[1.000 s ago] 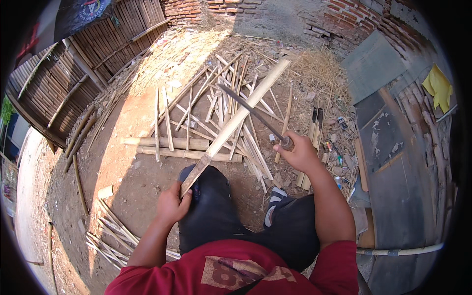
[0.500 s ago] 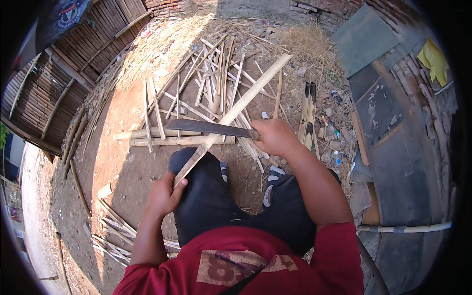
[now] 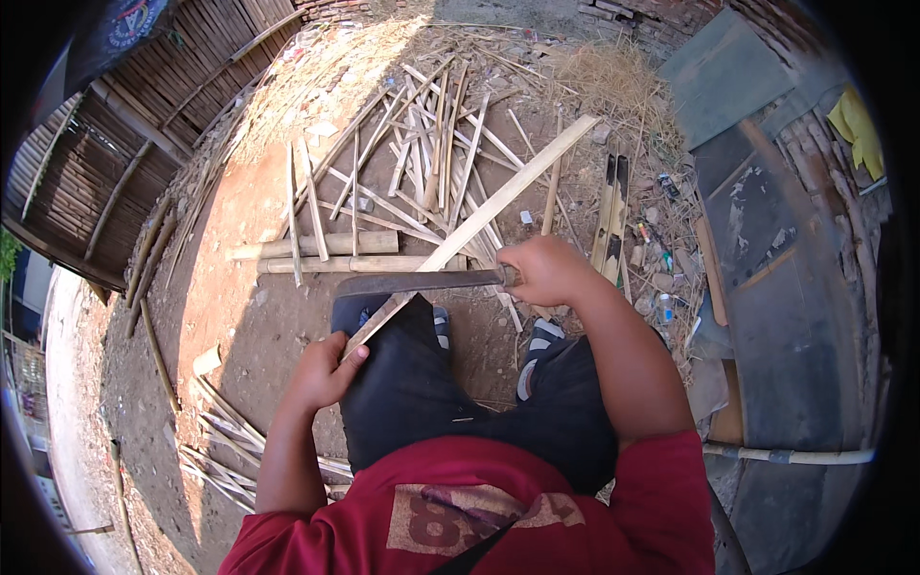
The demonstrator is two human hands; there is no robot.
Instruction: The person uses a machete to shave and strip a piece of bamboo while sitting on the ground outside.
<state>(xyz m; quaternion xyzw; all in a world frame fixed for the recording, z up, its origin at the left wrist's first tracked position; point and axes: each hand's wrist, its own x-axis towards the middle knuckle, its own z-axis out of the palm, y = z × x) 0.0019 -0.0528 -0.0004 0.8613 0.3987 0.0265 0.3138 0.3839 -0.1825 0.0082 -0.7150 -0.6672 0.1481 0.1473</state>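
Observation:
My left hand [image 3: 327, 372] is closed round the near end of a long, pale bamboo strip [image 3: 508, 198], which slants away up to the right over my left knee. In my right hand [image 3: 544, 270] is the handle of a machete [image 3: 422, 282]. Its dark, broad blade points left and lies across the strip, a short way beyond my left hand. The blade seems to touch the strip's surface. Beneath the blade is my left knee in dark trousers [image 3: 393, 359].
Several split bamboo strips [image 3: 422, 144] lie heaped on the ground ahead, with bamboo poles [image 3: 326, 263] nearer me. Another pile of strips [image 3: 225, 441] is at my left. Dark boards [image 3: 786, 326] line the right side. A bamboo wall [image 3: 115, 172] stands at the far left.
The machete has slid along the strip toward my left hand and is closer to my knee. My left hand keeps its hold on the strip's near end.

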